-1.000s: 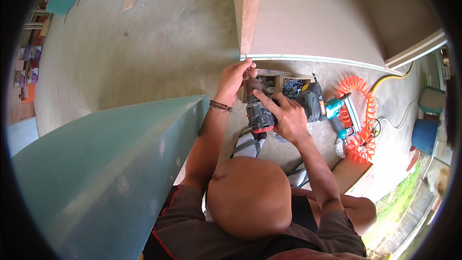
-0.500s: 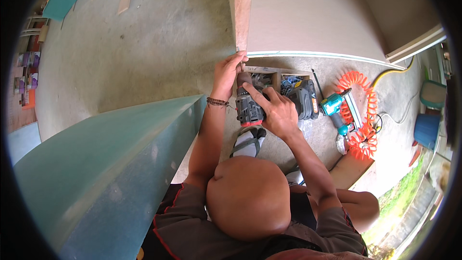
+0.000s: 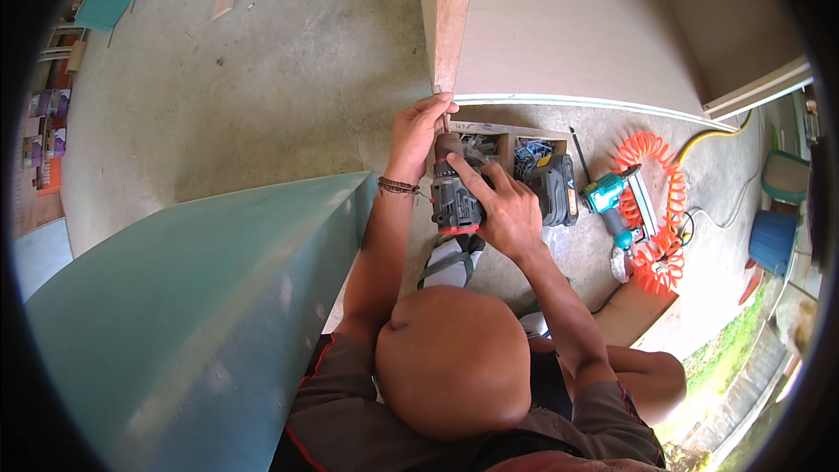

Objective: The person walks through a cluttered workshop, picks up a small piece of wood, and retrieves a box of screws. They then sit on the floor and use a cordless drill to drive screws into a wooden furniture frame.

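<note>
My right hand (image 3: 511,210) is wrapped around a cordless drill (image 3: 456,203), its index finger stretched along the body toward the chuck. The drill's bit points away from me, at the near corner of a large grey-beige panel piece with a wooden edge strip (image 3: 455,22). At that corner my left hand (image 3: 416,140) is closed, its thumb and fingertips pinched by the bit's tip. What lies between those fingers is too small and hidden to name. The drill's battery (image 3: 555,190) shows beyond my right hand.
Below the panel's edge sits a wooden box (image 3: 507,129) with loose metal fasteners. To the right lie a teal air nailer (image 3: 606,192) and a coiled orange hose (image 3: 666,245). A large green curved panel (image 3: 210,271) rises close on my left. A blue bucket (image 3: 773,243) stands far right.
Both hands and the drill keep nearly the same place against the panel corner. The view has shifted slightly, and the wooden edge strip leans a little more to the right.
</note>
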Tool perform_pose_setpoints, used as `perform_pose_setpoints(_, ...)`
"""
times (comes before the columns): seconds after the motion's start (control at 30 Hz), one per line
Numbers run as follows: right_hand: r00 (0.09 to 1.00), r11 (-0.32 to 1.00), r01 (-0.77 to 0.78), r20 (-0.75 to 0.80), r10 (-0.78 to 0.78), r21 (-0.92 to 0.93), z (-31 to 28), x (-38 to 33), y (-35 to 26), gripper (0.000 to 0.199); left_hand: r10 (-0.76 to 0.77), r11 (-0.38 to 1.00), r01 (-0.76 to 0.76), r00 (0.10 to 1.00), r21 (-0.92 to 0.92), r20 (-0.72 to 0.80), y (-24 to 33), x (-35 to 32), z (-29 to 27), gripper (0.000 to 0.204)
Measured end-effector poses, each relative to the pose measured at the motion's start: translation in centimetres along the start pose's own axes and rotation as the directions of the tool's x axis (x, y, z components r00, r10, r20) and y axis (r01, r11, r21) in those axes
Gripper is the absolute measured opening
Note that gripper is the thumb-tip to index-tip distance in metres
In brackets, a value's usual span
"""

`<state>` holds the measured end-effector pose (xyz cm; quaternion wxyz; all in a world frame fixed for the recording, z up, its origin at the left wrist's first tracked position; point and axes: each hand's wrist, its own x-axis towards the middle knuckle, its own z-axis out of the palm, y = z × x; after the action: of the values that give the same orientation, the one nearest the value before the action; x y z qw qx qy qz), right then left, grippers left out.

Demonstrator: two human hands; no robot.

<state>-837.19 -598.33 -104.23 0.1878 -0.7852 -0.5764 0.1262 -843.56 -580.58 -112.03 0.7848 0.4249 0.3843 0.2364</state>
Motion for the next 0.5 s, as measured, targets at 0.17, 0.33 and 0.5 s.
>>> perform_pose_setpoints(0.17, 1.000, 1.000, -0.002, 0.002, 0.002, 0.008, 0.03, 0.08, -0.21, 0.086, -0.008, 0.997, 0.007, 1.000, -0.083, -0.009, -0.22, 0.05, 0.01, 0.028)
perform_pose_setpoints(0.33, 1.000, 1.000, 0.000, -0.012, -0.001, -0.009, 0.25, 0.19, 0.10, 0.085, -0.041, 0.996, 0.041, 0.999, -0.078, 0.000, 0.26, 0.02, 0.20, 0.030)
perform_pose_setpoints(0.5, 1.000, 0.999, -0.025, 0.011, 0.024, 0.022, 0.01, 0.32, -0.19, 0.086, -0.062, 0.995, 0.062, 0.998, -0.082, 0.000, 0.58, -0.04, 0.23, 0.031)
